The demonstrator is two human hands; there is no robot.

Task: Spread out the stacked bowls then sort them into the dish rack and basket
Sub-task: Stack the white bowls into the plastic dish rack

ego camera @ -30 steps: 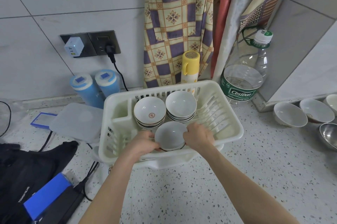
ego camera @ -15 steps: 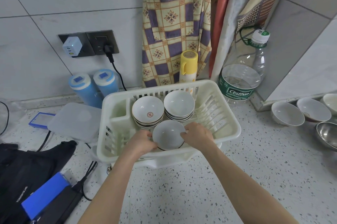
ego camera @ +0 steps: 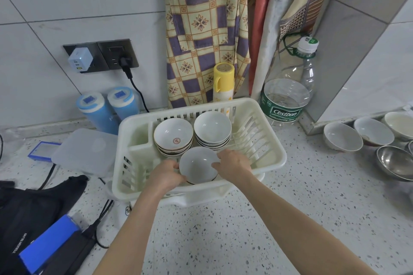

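Entry — both of my hands were on one plain white ceramic bowl [ego camera: 198, 164] at the near edge of the cream slotted plastic dish rack [ego camera: 271, 140]. My left hand [ego camera: 166, 175] curled round its left rim, my right hand [ego camera: 233, 165] pinched the right rim; each was closed on the bowl, neither loose.

The bowl sat inside the rack, just in front of two stacks: a stack of white bowls with a red emblem in the top one [ego camera: 173, 136], and a stack of plain white bowls [ego camera: 212, 129] beside it.

Handling, as I judged it — glazed ceramic, stiff, smooth, probably slippery, and it would chip if knocked against the stacks. Modest weight. Best held at opposite points of the rim, thumbs over the lip, as now.

Legible writing: the large clear water bottle with a green label [ego camera: 288, 104] read "Cestbon", with "Purified Drinking Water" beneath. The red emblem was too small to read.
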